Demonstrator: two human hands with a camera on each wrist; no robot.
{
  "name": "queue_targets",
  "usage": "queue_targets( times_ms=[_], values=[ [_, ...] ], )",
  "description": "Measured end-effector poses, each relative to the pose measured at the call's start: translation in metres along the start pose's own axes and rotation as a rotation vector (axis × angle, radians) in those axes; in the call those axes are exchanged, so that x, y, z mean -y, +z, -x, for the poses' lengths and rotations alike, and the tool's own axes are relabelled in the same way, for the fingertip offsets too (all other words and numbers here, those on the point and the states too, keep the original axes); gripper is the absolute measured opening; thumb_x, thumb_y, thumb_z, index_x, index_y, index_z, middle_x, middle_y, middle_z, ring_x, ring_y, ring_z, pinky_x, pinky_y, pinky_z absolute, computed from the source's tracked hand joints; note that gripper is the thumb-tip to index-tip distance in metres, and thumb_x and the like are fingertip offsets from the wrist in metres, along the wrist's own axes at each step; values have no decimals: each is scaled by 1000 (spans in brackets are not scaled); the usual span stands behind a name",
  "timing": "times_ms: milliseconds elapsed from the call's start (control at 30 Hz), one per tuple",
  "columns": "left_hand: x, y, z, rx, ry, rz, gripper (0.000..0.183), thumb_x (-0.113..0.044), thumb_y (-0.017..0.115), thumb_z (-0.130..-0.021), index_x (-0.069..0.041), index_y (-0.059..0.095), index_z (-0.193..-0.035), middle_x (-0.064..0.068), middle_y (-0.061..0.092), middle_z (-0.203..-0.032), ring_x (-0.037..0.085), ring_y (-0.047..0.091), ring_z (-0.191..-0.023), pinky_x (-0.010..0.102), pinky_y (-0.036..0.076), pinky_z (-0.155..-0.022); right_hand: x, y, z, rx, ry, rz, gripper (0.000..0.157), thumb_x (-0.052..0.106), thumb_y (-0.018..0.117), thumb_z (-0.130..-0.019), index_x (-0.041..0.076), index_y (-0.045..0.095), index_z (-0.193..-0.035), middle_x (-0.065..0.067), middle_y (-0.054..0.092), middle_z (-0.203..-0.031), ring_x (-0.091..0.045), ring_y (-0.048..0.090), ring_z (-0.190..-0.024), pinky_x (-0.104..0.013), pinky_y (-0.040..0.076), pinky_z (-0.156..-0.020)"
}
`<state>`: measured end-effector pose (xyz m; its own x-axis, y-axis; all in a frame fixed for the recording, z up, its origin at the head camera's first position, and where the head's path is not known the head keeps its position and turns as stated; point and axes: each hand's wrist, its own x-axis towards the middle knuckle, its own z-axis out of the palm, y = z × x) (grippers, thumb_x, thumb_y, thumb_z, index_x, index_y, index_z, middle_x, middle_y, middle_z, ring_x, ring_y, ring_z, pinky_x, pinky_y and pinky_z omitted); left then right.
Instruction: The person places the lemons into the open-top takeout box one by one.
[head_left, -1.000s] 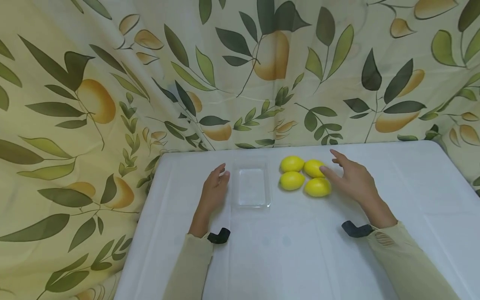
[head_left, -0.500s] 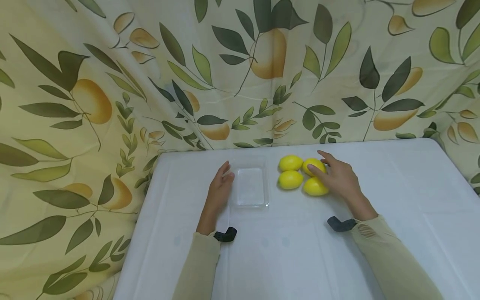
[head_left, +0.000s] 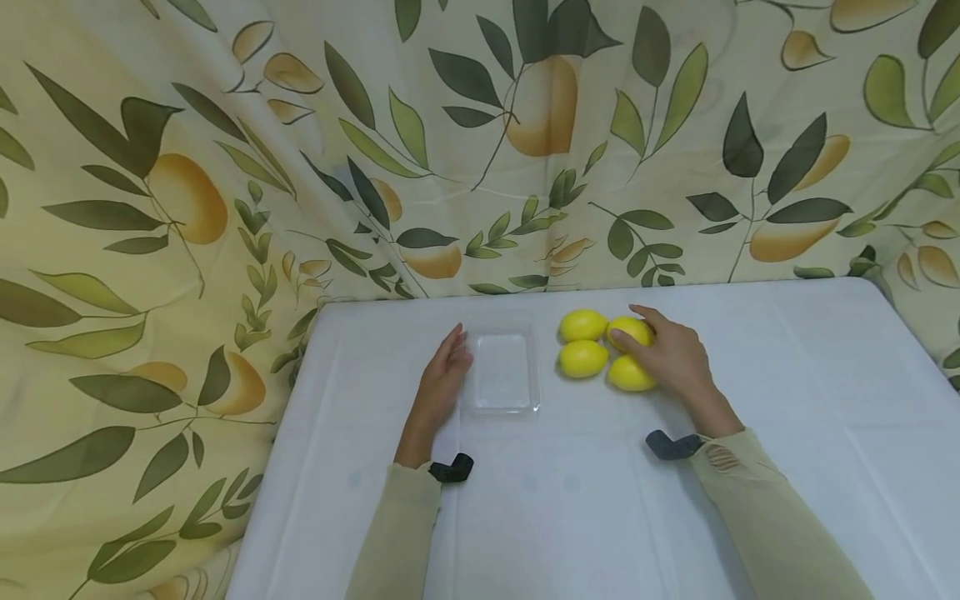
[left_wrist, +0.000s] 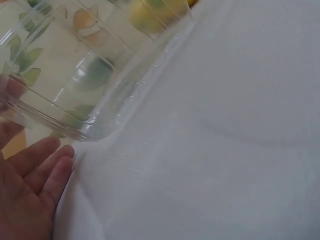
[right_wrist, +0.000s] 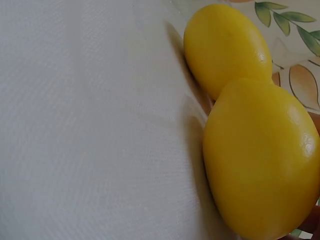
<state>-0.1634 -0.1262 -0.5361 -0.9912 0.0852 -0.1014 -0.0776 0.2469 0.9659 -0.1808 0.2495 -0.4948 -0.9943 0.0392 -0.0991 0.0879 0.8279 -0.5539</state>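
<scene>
A clear plastic container stands on the white-covered table, and through it nothing but the cloth shows. My left hand is at its left side with fairly straight fingers; the fingertips lie right at the container's wall in the left wrist view. Several yellow lemons sit in a cluster to the container's right. My right hand reaches over the right pair and grips the back right lemon, thumb on its near left and a finger behind it. The front right lemon, partly under the hand, fills much of the right wrist view.
Two more lemons, the back left one and the front left one, lie between the container and my right hand. A curtain with a fruit and leaf print hangs behind the white tablecloth. Dark straps circle both wrists.
My right hand has moved left onto the back right lemon, its fingers coming round it. My left hand has moved right, up to the container's side. The container and lemons have kept their places.
</scene>
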Motion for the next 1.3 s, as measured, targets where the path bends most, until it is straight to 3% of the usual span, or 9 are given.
queue_targets(
  times_ms=[167, 600, 1033, 1300],
  values=[
    [3, 2, -1, -2, -11, -52, 57, -42, 56, -103, -44, 35, -157, -13, 45, -158, 17, 45, -146, 45, 37, -121, -1, 2, -1, -27, -24, 4, 82, 72, 55, -92, 15, 49, -151, -29, 57, -142, -54, 54, -124, -65, 45, -94],
    [5, 1, -2, 0, 5, -84, 59, -42, 54, -104, -40, 33, -159, -12, 47, -156, 16, 49, -141, 45, 39, -120, 3, 8, 2, -63, 2, -48, 77, 65, 58, -94, 9, 52, -148, -28, 58, -140, -50, 56, -124, -62, 46, -94],
    [3, 1, -4, 7, 11, -87, 58, -44, 53, -104, -41, 33, -159, -12, 49, -155, 15, 50, -140, 45, 38, -120, 5, 4, 0, -143, -71, -43, 72, 58, 61, -96, 5, 55, -144, -28, 63, -133, -48, 59, -116, -62, 45, -89],
    [5, -1, -4, 3, 6, -100, 57, -45, 53, -104, -44, 33, -158, -13, 49, -154, 14, 50, -140, 44, 38, -120, 12, 4, 1, -198, -74, -88, 69, 55, 64, -96, 5, 56, -144, -26, 62, -136, -45, 59, -116, -60, 44, -93]
  ],
)
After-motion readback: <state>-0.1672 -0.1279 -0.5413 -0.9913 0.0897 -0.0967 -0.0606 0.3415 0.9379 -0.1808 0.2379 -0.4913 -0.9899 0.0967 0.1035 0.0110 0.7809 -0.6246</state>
